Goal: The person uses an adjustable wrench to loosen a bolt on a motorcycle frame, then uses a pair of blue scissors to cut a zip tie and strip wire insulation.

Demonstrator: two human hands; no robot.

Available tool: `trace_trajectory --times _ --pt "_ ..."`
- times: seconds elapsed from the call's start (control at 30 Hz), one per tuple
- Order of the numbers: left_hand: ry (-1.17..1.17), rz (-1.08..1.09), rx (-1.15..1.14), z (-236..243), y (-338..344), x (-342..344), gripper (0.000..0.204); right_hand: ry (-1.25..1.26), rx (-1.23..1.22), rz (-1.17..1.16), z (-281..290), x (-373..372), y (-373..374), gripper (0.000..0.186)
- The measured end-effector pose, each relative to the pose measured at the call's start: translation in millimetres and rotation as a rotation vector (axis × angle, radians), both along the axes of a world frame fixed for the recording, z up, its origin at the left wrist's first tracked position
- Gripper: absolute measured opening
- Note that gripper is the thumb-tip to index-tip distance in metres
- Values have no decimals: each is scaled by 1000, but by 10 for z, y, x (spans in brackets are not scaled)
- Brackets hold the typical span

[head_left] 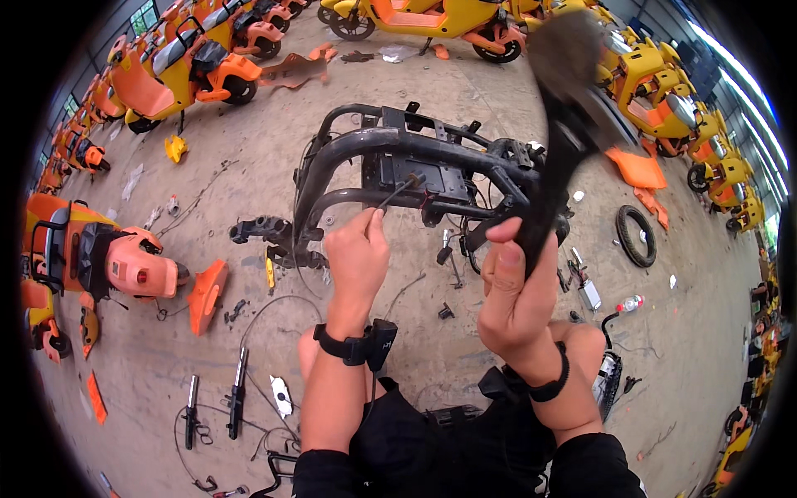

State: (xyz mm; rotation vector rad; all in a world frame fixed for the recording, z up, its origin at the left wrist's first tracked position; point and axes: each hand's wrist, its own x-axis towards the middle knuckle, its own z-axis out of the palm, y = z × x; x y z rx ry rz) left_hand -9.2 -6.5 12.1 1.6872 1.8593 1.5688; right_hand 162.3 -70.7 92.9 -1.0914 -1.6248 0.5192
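A black tubular scooter frame [357,149] lies on the concrete floor in front of me. My left hand [359,249] is closed around a slim metal rod-shaped tool [393,197]. Its thicker dark end points up and right, over the frame's middle; whether it touches the frame I cannot tell. Raised at the right, my right hand [519,295] grips the black handle of a hammer [558,158]. The hammer's greyish head is up high and blurred, and the tool hides part of the frame's right end.
Scooter shells [141,270] lie at the left, and rows of yellow-orange scooters [415,21] stand around. A loose tyre [636,236] lies at the right. Fork tubes [238,394], cables and a yellow-handled tool [270,270] are scattered on the floor. A bottle [631,304] lies near my right knee.
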Motion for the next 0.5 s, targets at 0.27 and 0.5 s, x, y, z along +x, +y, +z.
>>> trace_trajectory --times 0.27,0.5 --pt "24 -18 126 -15 8 0 13 -259 -212 8 -589 55 189 15" --pt "25 -3 36 -20 19 8 17 -40 36 -83 -115 28 64 16"
